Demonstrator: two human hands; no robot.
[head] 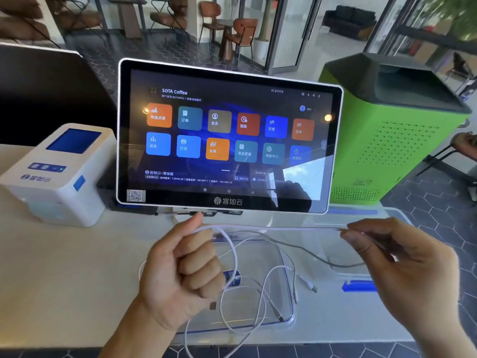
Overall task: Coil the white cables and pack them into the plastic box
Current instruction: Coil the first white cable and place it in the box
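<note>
A white cable (273, 228) runs taut between my two hands above the counter. My left hand (184, 270) is closed in a fist around loops of it, and one loop hangs down beside the fist. My right hand (402, 257) pinches the cable between thumb and fingers. More white cable (268, 280) with plug ends lies loose in and over the clear plastic box (286, 320), which stands open on the counter just below my hands.
A touchscreen terminal (228, 136) stands right behind the box. A white receipt printer (55, 174) sits at the left. The box's clear lid with a blue clip (357, 285) lies at the right. A green machine (392, 130) stands beyond the counter's right edge.
</note>
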